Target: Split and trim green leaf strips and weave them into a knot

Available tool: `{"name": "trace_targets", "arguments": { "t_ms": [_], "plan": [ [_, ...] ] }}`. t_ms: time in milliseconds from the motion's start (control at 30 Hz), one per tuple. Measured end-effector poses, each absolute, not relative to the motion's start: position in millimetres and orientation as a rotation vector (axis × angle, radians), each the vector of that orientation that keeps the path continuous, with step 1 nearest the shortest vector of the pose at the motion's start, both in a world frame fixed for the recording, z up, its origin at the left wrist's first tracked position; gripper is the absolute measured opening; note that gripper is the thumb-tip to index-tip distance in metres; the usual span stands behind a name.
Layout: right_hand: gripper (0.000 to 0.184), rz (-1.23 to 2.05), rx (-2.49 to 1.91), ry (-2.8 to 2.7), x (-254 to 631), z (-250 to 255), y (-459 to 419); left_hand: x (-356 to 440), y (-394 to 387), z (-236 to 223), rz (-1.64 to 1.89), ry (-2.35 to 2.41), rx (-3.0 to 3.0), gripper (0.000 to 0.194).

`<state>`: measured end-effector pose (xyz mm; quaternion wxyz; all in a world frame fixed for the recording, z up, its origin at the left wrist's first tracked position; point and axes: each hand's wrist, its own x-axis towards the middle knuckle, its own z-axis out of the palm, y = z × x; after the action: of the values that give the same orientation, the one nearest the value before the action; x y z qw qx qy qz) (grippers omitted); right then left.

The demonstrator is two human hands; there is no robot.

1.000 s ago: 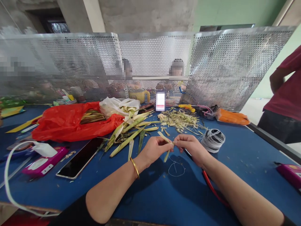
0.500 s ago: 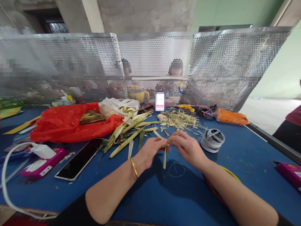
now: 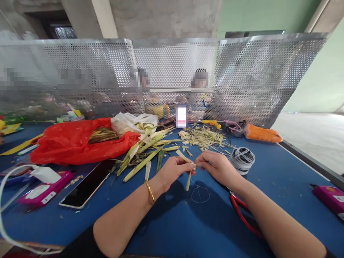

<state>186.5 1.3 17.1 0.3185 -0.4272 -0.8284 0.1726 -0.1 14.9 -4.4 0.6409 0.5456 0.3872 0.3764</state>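
Note:
My left hand (image 3: 176,170) pinches a folded strip of pale corn husk (image 3: 189,181) between thumb and fingers, one end pointing up and left, the other hanging down. Close against it, my right hand (image 3: 216,165) has its fingertips closed at the husk's bound middle; the exact grip there is too small to make out. A thin loop of clear thread or wire (image 3: 200,200) trails below the hands. Partly under my right forearm lies a red-handled tool (image 3: 245,216), scissors or pliers, I cannot tell which.
Leafy husks (image 3: 146,159) and a red plastic bag (image 3: 72,145) lie left; shredded scraps (image 3: 205,138) are ahead. A spool of grey cord (image 3: 242,160) stands right. A dark phone (image 3: 87,186) and magenta power strip (image 3: 45,190) sit left. A perforated metal screen (image 3: 174,64) closes off the back.
Both hands stay together at the husk, with my right hand slightly lower and turned. The camera view has shifted a little, and more of the red-handled tool shows beside my right forearm.

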Motion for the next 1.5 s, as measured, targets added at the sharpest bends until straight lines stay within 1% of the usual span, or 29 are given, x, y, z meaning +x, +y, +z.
{"name": "trace_targets", "arguments": {
  "t_ms": [200,267,367,433,500,600,633,667,700,767,800,933,1033,1133,1167,1233,1333,1400,1500],
  "plan": [
    [0.013,0.752,-1.296,-2.054,187.1,19.1,0.3,-0.1,15.1,-7.6,0.827,0.927,1.479,0.014],
    [0.012,0.924,-1.372,-1.899,182.2,13.6,-0.1,1.0,12.8,-8.2,0.855,0.998,1.626,0.014],
    [0.016,1.183,-1.408,-1.651,173.7,5.3,0.5,3.4,8.6,-6.8,0.956,1.127,1.833,0.013],
    [0.02,1.221,-1.371,-1.617,172.7,5.0,1.9,4.4,8.1,-5.9,1.004,1.166,1.843,0.011],
    [0.021,1.067,-1.352,-1.626,178.4,9.7,3.6,4.3,10.6,-6.3,1.013,1.178,1.685,0.011],
    [0.022,0.486,-1.454,-1.599,195.2,17.6,3.1,2.6,17.3,-8.7,1.039,1.144,1.284,0.008],
    [0.02,0.325,-1.5,-1.633,200.4,17.8,1.2,2.0,19.3,-9.5,1.054,1.117,1.165,0.007],
    [0.016,0.258,-1.54,-1.718,204.2,16.0,-1.8,1.5,20.8,-10.1,1.066,1.088,1.073,0.007],
    [0.013,0.295,-1.569,-1.843,206.1,12.3,-5.8,1.2,21.8,-10.6,1.068,1.064,1.005,0.007],
    [0.006,0.522,-1.621,-2.079,203.6,0.4,-15.8,1.0,22.3,-11.0,1.061,1.043,0.914,0.01],
    [0.003,0.567,-1.678,-2.148,199.8,-6.4,-21.0,1.0,22.1,-11.0,1.055,1.044,0.886,0.011],
    [0.007,0.543,-1.804,-2.136,181.0,-25.3,-35.2,0.4,20.6,-11.8,0.992,1.071,0.882,0.012],
    [0.012,0.568,-1.773,-2.105,174.8,-27.8,-36.6,-0.8,19.7,-12.4,0.921,1.09,0.951,0.014],
    [0.011,0.62,-1.718,-2.068,177.2,-26.6,-33.5,-2.2,18.6,-9.7,0.879,1.107,0.975,0.014],
    [0.011,0.666,-1.69,-2.036,178.9,-25.9,-32.0,-2.8,18.1,-8.1,0.87,1.106,0.975,0.014],
    [0.015,0.862,-1.59,-1.864,182.4,-23.1,-28.5,-3.9,17.0,-4.4,0.853,1.082,0.966,0.016],
    [0.029,1.161,-1.406,-1.469,184.5,-15.1,-23.9,-5.1,14.8,-0.9,0.767,0.962,0.943,0.02],
    [0.036,1.238,-1.349,-1.346,182.7,-9.0,-22.0,-5.1,13.2,-1.6,0.676,0.845,0.906,0.022],
    [0.037,1.287,-1.33,-1.332,177.1,-3.7,-20.6,-3.5,11.6,-6.3,0.577,0.719,0.834,0.024]
  ]
}}
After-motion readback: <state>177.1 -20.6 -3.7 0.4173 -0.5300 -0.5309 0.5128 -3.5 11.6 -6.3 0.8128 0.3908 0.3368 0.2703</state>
